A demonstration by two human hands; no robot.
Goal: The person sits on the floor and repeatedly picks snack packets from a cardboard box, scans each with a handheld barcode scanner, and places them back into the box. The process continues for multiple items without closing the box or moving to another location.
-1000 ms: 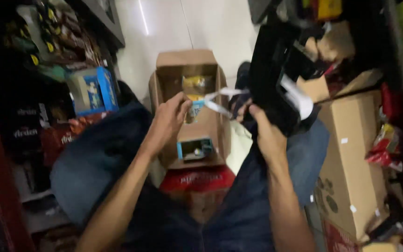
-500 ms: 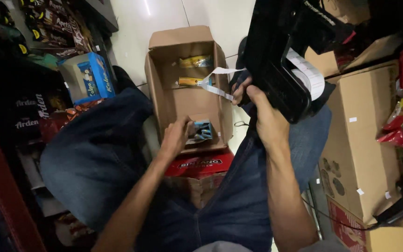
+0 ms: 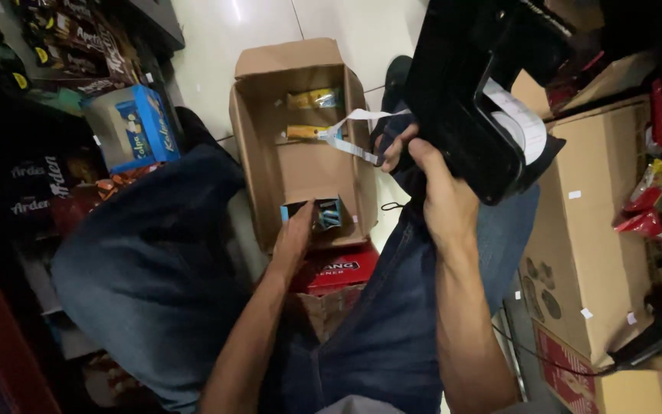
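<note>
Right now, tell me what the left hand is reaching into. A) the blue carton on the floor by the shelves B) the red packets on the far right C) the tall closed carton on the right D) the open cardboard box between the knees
D: the left hand is down inside the open cardboard box, its fingers at a small blue packet, while the right hand holds a black label gun.

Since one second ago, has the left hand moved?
Yes. The left hand has gone down from the paper strip near the box's top to the small blue pack at the near end of the open box.
</note>
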